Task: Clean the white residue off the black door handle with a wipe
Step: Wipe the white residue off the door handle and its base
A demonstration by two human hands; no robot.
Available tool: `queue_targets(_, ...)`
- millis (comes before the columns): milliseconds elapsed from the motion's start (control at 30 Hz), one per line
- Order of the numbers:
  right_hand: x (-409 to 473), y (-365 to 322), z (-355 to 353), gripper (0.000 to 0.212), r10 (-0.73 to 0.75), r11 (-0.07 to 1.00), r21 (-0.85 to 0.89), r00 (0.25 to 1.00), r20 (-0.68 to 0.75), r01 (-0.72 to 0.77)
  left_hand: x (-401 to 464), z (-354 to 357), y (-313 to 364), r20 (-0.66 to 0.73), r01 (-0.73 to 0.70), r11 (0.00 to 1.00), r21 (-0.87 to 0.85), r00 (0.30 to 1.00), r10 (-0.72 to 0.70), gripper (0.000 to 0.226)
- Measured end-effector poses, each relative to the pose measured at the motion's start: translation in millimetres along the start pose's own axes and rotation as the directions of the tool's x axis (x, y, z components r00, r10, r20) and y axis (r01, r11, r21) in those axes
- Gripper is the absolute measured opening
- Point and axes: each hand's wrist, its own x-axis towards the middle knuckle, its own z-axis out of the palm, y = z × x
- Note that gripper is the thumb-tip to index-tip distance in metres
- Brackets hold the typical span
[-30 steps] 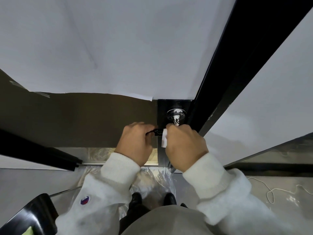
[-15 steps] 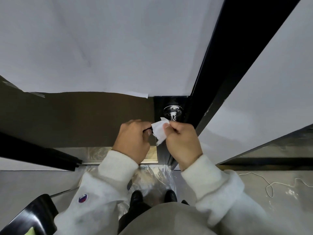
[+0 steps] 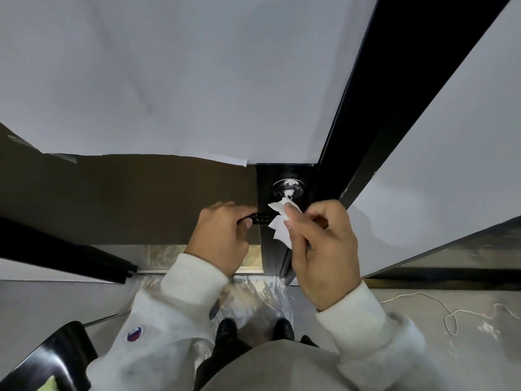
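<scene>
The black door handle (image 3: pixel 262 218) sticks out from the door's black edge strip, with its round base (image 3: pixel 288 188) above still streaked with white residue. My left hand (image 3: pixel 221 238) grips the lever's left end. My right hand (image 3: pixel 324 249) pinches a small white wipe (image 3: pixel 279 224) between thumb and fingers. The wipe is pressed against the handle's neck just below the round base. Most of the lever is hidden by my hands and the wipe.
A white paper sheet (image 3: pixel 169 80) covers the upper door above brown card (image 3: pixel 127 198). The black door frame (image 3: pixel 394 108) runs diagonally on the right. Clear plastic sheeting (image 3: pixel 253 300) lies on the floor by my shoes. A white cord (image 3: pixel 445 314) trails at right; a black chair (image 3: pixel 53 359) stands lower left.
My right hand has lifted off the lever and opened out, bringing the wipe up from beside the lever to the handle's neck. My left hand kept its grip.
</scene>
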Motion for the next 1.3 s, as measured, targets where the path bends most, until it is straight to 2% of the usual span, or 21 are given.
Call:
queue_targets(67, 5.2, 2.0, 2.1, 0.029, -0.027, 0.988, -0.148, 0.997, 0.073, 0.038, -0.5, 0.5, 0.2, -0.004, 0.001, 1.000, 0.007, 1.000, -0.001, 0.030)
queue_targets(133, 11.4, 4.2, 6.3, 0.035, -0.020, 0.945, -0.316, 0.979, 0.205, 0.085, -1.3, 0.7, 0.8, -0.006, -0.001, 1.000, 0.012, 1.000, 0.001, 0.030)
queue_targets(200, 14.2, 6.8, 8.8, 0.042, -0.053, 0.926, -0.341, 0.953, 0.299, 0.159, -1.3, 0.4, 1.0, -0.013, -0.006, 1.000, 0.005, 1.000, 0.006, 0.030)
queue_targets(300, 12.1, 17.9, 8.6, 0.057, -0.086, 0.935, -0.305, 0.951, 0.296, 0.179, -0.8, 0.7, 0.8, -0.015, -0.013, 1.000, 0.002, 1.000, 0.013, 0.030)
queue_targets(400, 0.8, 26.8, 6.4, 0.049, 0.004, 0.971, -0.235, 0.977, 0.214, 0.047, -1.9, 0.5, 1.1, -0.023, -0.012, 1.000, 0.001, 1.000, 0.012, 0.030)
queue_targets(467, -6.6, 28.2, 6.7, 0.034, 0.111, 0.990, -0.103, 0.976, 0.190, -0.093, -1.6, 1.2, 0.2, -0.025, -0.017, 1.000, 0.006, 1.000, 0.017, 0.031)
queue_targets(500, -11.1, 28.6, 7.4, 0.029, 0.207, 0.978, -0.004, 0.960, 0.189, -0.210, -1.6, 1.3, -0.2, -0.019, -0.023, 1.000, 0.009, 1.000, 0.023, 0.031)
queue_targets(533, -12.3, 27.8, 8.2, 0.026, 0.336, 0.921, 0.124, 0.914, 0.227, -0.369, -1.2, 1.7, -0.2, -0.020, -0.033, 0.999, 0.011, 0.999, 0.033, 0.031)
queue_targets(567, -12.0, 26.8, 10.2, 0.026, 0.469, 0.790, 0.276, 0.830, 0.301, -0.547, -1.5, 2.3, 0.2, -0.034, -0.044, 0.999, 0.012, 0.998, 0.044, 0.032)
queue_targets(600, -9.8, 24.7, 11.1, 0.025, 0.578, 0.583, 0.423, 0.720, 0.385, -0.694, -2.7, 3.6, 0.6, -0.077, -0.050, 0.999, 0.004, 0.996, 0.050, 0.033)
queue_targets(633, -6.9, 22.6, 12.3, 0.024, 0.653, 0.330, 0.539, 0.600, 0.463, -0.775, -6.0, 5.2, 0.7, -0.162, -0.041, 0.999, -0.022, 0.986, 0.037, 0.035)
queue_targets(667, -2.8, 19.9, 13.0, 0.022, 0.685, 0.092, 0.610, 0.494, 0.535, -0.787, -10.7, 8.1, -1.0, -0.290, -0.016, 0.996, -0.086, 0.957, -0.010, 0.037)
queue_targets(700, 0.8, 18.4, 13.9, 0.020, 0.686, -0.095, 0.639, 0.415, 0.598, -0.763, -16.4, 12.8, -5.2, -0.420, 0.013, 0.981, -0.193, 0.902, -0.095, 0.037)
queue_targets(733, 3.6, 16.8, 14.6, 0.017, 0.669, -0.227, 0.632, 0.354, 0.654, -0.741, -22.7, 18.9, -10.6, -0.499, 0.036, 0.945, -0.325, 0.842, -0.204, 0.036)
queue_targets(800, 7.0, 12.3, 15.8, 0.013, 0.613, -0.393, 0.586, 0.273, 0.741, -0.709, -34.3, 37.1, -17.3, -0.467, 0.059, 0.810, -0.584, 0.792, -0.394, 0.031)
queue_targets(900, 11.2, 8.0, 25.8, 0.024, 0.617, -0.488, 0.562, 0.191, 0.763, -0.668, -49.1, 64.5, -10.6, -0.286, 0.151, 0.654, -0.742, 0.810, -0.512, 0.024)
queue_targets(1033, 21.9, 1.7, 41.6, 0.018, 0.630, -0.538, 0.582, 0.167, 0.758, -0.609, -49.9, 81.1, -5.1, -0.194, 0.222, 0.586, -0.779, 0.803, -0.563, 0.031)
queue_targets(1100, 19.6, 2.2, 37.1, 0.038, 0.559, -0.568, 0.551, 0.205, 0.804, -0.612, -47.7, 82.3, -7.7, -0.173, 0.222, 0.560, -0.798, 0.807, -0.565, 0.037)
queue_targets(1233, -0.2, 11.9, 18.7, 0.035, 0.440, -0.570, 0.567, 0.362, 0.822, -0.595, -42.4, 68.4, -20.7, -0.177, 0.178, 0.460, -0.870, 0.757, -0.629, 0.043)
queue_targets(1300, -8.3, 14.0, 19.4, 0.040, 0.470, -0.535, 0.603, 0.384, 0.795, -0.592, -35.0, 51.9, -25.4, -0.229, 0.133, 0.466, -0.875, 0.735, -0.639, 0.038)
